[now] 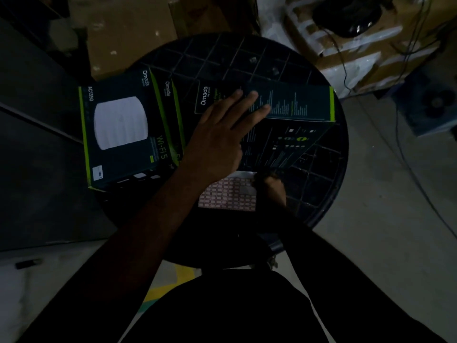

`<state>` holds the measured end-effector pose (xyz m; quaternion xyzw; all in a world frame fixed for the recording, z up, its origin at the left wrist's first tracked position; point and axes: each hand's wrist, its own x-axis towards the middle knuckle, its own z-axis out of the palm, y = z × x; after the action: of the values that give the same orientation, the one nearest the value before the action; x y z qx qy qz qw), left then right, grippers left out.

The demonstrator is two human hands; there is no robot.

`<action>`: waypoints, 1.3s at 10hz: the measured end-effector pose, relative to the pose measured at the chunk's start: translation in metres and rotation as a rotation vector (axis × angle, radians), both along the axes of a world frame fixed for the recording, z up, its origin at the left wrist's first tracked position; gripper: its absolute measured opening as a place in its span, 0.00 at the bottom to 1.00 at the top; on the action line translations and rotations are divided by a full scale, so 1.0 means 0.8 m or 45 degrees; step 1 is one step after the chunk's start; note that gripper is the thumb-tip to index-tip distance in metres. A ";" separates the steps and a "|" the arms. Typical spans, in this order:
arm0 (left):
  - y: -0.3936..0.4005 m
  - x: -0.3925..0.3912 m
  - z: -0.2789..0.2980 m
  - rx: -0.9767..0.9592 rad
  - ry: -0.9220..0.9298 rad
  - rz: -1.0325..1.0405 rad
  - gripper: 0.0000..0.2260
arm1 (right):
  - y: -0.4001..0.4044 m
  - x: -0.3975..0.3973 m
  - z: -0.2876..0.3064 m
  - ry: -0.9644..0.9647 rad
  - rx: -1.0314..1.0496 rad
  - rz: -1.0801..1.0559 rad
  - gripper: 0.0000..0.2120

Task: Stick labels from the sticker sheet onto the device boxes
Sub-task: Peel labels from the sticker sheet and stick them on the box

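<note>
- Now, left hand [217, 142] lies flat, fingers spread, on tilted Omada box [291, 125] at 1 o'clock of round black table [247, 58].
- Right hand [270, 185] at sticker sheet [227, 194] edge, 6 o'clock; fingers curled, grip too dark to tell.
- Labelled Omada box [118, 134] w/ "No 1" label [97, 172] at 9 o'clock.

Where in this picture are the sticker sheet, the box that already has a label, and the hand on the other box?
sticker sheet [226, 197]: head view, on its label grid.
labelled box [118, 134]: head view, on its front face.
left hand [222, 134]: head view, on its back.
</note>
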<state>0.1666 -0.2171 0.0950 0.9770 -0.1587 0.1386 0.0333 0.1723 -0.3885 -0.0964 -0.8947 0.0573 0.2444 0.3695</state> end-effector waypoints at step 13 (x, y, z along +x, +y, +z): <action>0.003 -0.001 0.003 -0.012 -0.023 -0.022 0.39 | 0.003 0.002 -0.008 -0.369 -0.521 0.258 0.12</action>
<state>0.1657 -0.2150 0.0972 0.9741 -0.1669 0.1479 0.0377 0.1736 -0.3864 -0.1031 -0.9776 -0.0377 0.1330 0.1589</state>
